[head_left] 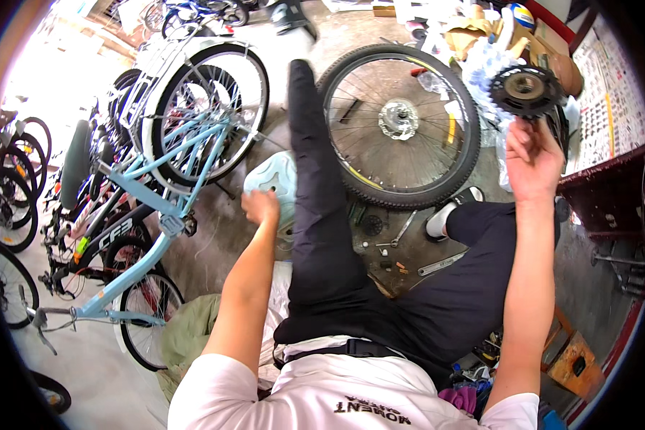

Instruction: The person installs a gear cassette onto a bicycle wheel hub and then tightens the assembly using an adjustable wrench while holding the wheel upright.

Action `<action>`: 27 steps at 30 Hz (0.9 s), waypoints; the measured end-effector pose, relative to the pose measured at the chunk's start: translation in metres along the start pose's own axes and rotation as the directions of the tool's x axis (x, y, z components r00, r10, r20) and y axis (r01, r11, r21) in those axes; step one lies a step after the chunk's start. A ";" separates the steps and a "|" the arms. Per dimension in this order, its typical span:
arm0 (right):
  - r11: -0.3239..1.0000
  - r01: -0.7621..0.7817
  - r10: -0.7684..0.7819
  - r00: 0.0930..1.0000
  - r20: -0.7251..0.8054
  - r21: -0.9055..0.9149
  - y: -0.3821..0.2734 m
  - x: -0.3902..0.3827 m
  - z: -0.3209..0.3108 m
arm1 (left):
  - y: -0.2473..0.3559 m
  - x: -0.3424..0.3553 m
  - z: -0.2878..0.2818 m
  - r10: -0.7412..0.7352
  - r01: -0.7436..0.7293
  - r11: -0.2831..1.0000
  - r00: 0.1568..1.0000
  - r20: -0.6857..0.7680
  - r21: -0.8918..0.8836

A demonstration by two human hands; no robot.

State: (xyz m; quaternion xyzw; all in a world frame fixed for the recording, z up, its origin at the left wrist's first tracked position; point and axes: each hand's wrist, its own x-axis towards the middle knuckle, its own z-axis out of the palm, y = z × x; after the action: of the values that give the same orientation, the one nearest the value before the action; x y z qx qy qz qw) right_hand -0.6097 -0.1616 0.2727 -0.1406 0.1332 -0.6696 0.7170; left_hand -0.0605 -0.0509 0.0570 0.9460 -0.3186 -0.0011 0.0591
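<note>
Harsh daylight pours in from the far left, bleaching the scene behind the parked bicycles [118, 231] white; the floor [201, 258] to their right looks duller. Motion blur softens the far shoe [292, 20], while the toothed ring [505, 89] at right reads clearly. Fisheye distortion bows the pale wall [616, 93]; black corners frame the view.

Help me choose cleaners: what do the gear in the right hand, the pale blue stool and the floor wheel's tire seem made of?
Gear: probably metal, dark with a brownish centre; crisp teeth suggest it, though any coating is unclear.
Stool: likely moulded plastic, smooth, judging by its rounded shape and cut-outs.
Tire: apparently matte black rubber, given the knobbly tread.
</note>
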 end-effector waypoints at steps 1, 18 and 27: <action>1.000 -0.004 0.004 1.000 -0.001 -0.005 0.006 0.000 0.003 | -0.012 0.009 0.005 -0.167 0.179 0.978 0.980 0.112 -0.107; 0.996 -0.091 0.090 0.993 0.077 0.010 0.037 0.026 0.041 | -0.067 0.041 -0.001 -0.076 0.016 0.691 0.996 -0.051 -0.723; 0.986 -0.032 -0.002 0.979 -0.205 -0.165 -0.029 0.076 0.032 | 0.165 0.022 -0.106 0.501 -0.075 0.182 0.865 0.026 -0.980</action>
State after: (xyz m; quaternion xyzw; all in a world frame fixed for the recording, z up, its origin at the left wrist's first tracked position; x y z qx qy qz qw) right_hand -0.6196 -0.2385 0.3128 -0.1298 0.2632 -0.6614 0.6902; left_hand -0.1382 -0.1833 0.1814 0.6107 -0.4301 -0.3487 0.5661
